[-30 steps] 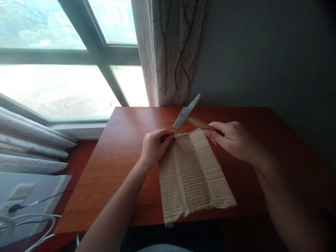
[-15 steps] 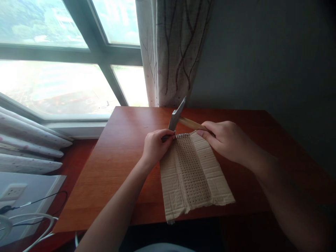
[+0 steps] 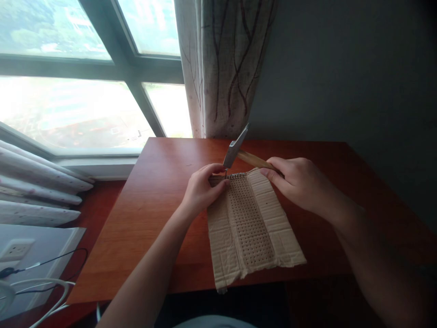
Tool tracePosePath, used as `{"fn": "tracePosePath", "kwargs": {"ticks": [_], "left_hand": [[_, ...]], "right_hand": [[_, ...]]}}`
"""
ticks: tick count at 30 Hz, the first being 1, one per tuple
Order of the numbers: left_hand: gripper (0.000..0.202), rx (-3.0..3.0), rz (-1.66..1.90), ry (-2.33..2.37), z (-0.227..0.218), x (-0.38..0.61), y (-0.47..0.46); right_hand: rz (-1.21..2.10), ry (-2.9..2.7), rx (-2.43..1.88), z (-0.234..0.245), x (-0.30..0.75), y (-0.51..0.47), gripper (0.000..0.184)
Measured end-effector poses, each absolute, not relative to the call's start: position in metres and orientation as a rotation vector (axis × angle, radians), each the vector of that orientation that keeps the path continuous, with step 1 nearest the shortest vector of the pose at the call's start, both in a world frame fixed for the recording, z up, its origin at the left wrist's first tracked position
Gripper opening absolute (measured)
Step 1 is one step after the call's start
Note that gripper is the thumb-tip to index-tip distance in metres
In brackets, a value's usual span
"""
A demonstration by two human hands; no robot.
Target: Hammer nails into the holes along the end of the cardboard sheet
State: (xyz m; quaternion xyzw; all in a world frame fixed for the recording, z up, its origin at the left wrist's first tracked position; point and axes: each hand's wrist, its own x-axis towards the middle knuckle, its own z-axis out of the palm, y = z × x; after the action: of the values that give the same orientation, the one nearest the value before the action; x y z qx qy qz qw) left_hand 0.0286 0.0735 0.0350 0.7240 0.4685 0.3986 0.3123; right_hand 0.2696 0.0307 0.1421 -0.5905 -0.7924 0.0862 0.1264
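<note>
My right hand (image 3: 297, 180) is wrapped round the wooden handle of a hammer (image 3: 254, 159). The hammer's metal head is at a slant, its lower end right over a thin nail (image 3: 226, 173) that stands at the far edge of a sheet of corrugated cardboard (image 3: 276, 214). My left hand (image 3: 203, 184) grips the cardboard's far left corner, thumb on the near side and index finger on the far side, with the nail between them. Rows of small holes run down the cardboard's middle, and a row of nails (image 3: 238, 176) lines its far edge. The left hand's other fingers are hidden.
The cardboard lies on a reddish-brown wooden table (image 3: 153, 196) and reaches its near edge. Behind are a patterned curtain (image 3: 225, 68), a window and a dark wall. White and black cables (image 3: 58, 282) and a wall socket (image 3: 17, 249) are at lower left.
The hammer head has shifted slightly right. My left index finger and thumb have parted around the nail, which now shows between them. The cardboard lies as before.
</note>
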Motion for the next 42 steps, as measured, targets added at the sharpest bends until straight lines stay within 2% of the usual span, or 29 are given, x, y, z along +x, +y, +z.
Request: {"fn": "tracePosePath", "kwargs": {"ticks": [2, 8, 42], "left_hand": [[0.035, 1.925, 0.991, 1.229, 0.035, 0.025, 0.075], [0.032, 1.752, 0.829, 1.210, 0.032, 0.021, 0.078], [0.034, 1.721, 0.786, 1.206, 0.028, 0.022, 0.079]], "right_hand": [[0.230, -2.307, -1.701, 0.144, 0.272, 0.031, 0.033], [0.152, -2.294, -1.703, 0.148, 0.274, 0.026, 0.031], [0.270, -2.330, -1.775, 0.124, 0.261, 0.025, 0.029]]}}
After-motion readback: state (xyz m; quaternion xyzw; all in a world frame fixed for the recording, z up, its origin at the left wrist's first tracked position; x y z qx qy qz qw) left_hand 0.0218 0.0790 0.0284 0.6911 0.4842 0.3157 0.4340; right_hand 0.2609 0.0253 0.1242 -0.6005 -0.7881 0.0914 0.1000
